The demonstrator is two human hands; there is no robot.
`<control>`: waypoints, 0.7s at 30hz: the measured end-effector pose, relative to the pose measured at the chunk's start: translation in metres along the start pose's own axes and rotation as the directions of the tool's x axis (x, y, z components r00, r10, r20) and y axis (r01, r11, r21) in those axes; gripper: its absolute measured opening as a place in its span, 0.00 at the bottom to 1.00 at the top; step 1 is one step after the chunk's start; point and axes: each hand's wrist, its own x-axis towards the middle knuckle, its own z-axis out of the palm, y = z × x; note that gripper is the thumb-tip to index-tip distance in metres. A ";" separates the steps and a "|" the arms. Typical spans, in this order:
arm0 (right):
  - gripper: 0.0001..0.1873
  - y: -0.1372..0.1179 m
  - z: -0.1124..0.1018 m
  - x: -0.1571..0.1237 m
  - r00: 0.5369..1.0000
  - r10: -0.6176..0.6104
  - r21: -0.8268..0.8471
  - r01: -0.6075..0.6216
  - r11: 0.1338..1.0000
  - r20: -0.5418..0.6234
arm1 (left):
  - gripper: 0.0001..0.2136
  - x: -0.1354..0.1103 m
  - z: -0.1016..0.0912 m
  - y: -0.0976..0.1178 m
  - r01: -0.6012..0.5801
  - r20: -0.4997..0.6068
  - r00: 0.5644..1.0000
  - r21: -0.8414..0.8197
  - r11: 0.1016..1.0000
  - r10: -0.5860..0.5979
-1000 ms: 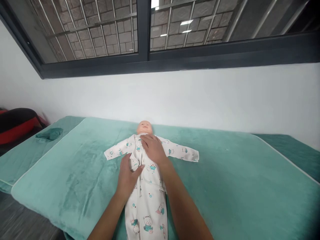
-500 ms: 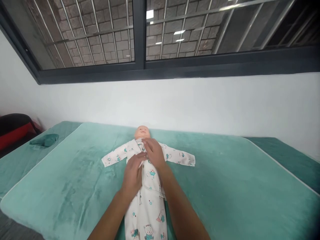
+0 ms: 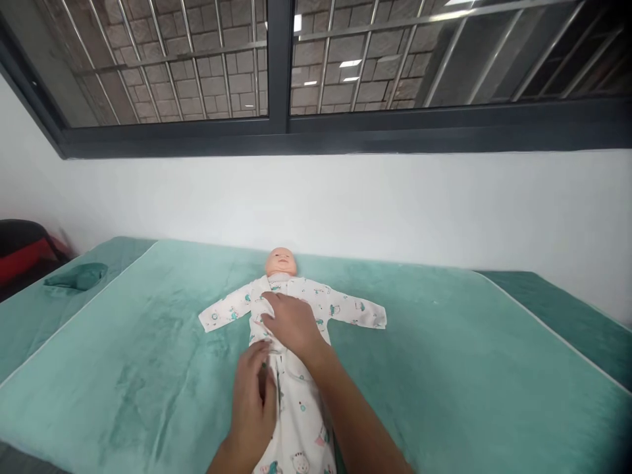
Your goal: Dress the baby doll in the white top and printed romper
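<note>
A baby doll (image 3: pixel 281 262) lies on its back with its head toward the wall. It wears a white printed baby gown (image 3: pixel 358 311) with the sleeves stretched out to both sides and a wrap-style front. My right hand (image 3: pixel 292 326) rests across the gown's chest, its fingers pointing left, with thumb and fingers apart. Lower down, on the left side of the doll's waist, my left hand (image 3: pixel 253 398) has its fingers curled at the gown's edge. The fingertips appear closed on the cloth there. The bottom of the gown runs out of view between my forearms.
Under the doll is a light green plush mat (image 3: pixel 444 368) over a darker green cover (image 3: pixel 557 306). A dark green cushion-like piece (image 3: pixel 79 276) lies at the left. Beyond the bed are a white wall (image 3: pixel 336 204), a barred window (image 3: pixel 281 125) and a black-and-red object (image 3: pixel 22 253).
My left hand has moved down from the chest to the waist edge. My right hand has shifted slightly down and left, uncovering the gown's collar.
</note>
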 end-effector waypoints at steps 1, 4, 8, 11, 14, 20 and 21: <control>0.17 0.002 0.000 0.001 1.000 0.028 0.053 -0.027 0.998 -0.007 | 0.19 -0.003 -0.002 -0.003 0.065 -0.032 0.997 0.014 0.998 -0.065; 0.17 0.009 -0.003 0.005 0.994 0.102 0.289 -0.087 0.953 -0.039 | 0.15 -0.004 -0.010 -0.009 0.201 -0.015 0.980 0.057 0.978 -0.201; 0.16 0.011 -0.010 0.004 0.993 0.087 0.636 -0.015 0.771 -0.083 | 0.11 0.005 -0.018 -0.014 0.155 0.053 0.986 0.084 0.984 -0.160; 0.16 0.012 -0.013 0.002 0.992 0.107 0.749 -0.020 0.663 -0.069 | 0.10 0.008 -0.022 -0.017 0.088 0.076 0.993 0.057 0.994 -0.093; 0.14 0.018 -0.016 0.001 0.992 0.125 0.721 -0.068 0.689 -0.026 | 0.09 0.002 -0.025 -0.019 0.079 0.058 0.995 0.018 0.997 -0.080; 0.12 0.034 -0.031 -0.004 0.988 0.013 0.651 -0.113 0.750 0.157 | 0.08 -0.003 -0.034 -0.017 0.127 0.146 0.983 -0.124 0.984 -0.108; 0.13 0.037 -0.034 -0.005 0.983 0.007 0.648 -0.126 0.751 0.183 | 0.10 0.004 -0.036 -0.016 0.139 0.174 0.979 -0.160 0.977 -0.110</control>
